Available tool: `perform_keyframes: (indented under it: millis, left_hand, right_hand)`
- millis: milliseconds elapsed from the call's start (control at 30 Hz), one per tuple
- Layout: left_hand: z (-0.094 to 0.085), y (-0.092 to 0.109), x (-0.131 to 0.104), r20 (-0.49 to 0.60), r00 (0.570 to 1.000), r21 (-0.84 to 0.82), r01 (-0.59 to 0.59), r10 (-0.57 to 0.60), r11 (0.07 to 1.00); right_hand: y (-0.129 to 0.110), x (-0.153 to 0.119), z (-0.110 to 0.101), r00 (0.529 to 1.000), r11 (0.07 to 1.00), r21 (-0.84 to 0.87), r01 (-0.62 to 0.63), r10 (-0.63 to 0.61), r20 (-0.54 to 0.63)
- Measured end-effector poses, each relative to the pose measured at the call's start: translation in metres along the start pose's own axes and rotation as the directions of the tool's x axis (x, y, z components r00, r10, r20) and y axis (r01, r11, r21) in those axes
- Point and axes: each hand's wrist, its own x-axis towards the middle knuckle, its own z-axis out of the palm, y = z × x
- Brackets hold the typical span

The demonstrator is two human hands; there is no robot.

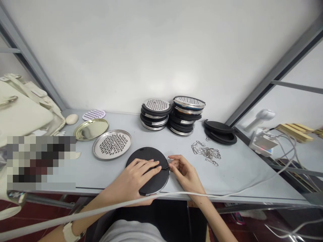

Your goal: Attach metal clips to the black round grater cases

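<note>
A round black case [154, 155] with a thin silvery rim lies on the table in front of me. My left hand [137, 174] rests across its top, fingers spread forward and the thumb side at the near edge, holding it. At the right edge of the case, my right hand [183, 170] pinches a small metal wire clip [169, 161] between thumb and fingers. The clip is partly hidden by the fingertips. Right of that hand lies a loose pile of metal wire clips [208, 153].
Left stand a metal grater disc [113, 145], a gold-coloured round plate [92, 129] and a pale perforated disc [94, 115]. Stacked graters [156, 114] stand near the wall, with black round covers [219, 132] to their right. A white cable [186, 193] crosses in front of my arms.
</note>
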Motion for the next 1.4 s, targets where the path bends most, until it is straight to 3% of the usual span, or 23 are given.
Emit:
perform_keyframes:
  millis: [967,1400]
  left_hand:
    - [-0.0019,0.0014,0.0005,-0.005,1.0,0.005,-0.002,0.002,1.0]
    - [-0.0002,0.0006,0.0006,-0.019,1.0,0.006,-0.009,0.009,1.0]
  right_hand:
    - [-0.0008,-0.0002,0.0006,0.999,0.999,-0.02,-0.032,0.031,-0.011]
    - [-0.0068,-0.0001,0.0029,0.999,0.998,-0.065,0.016,-0.018,-0.03]
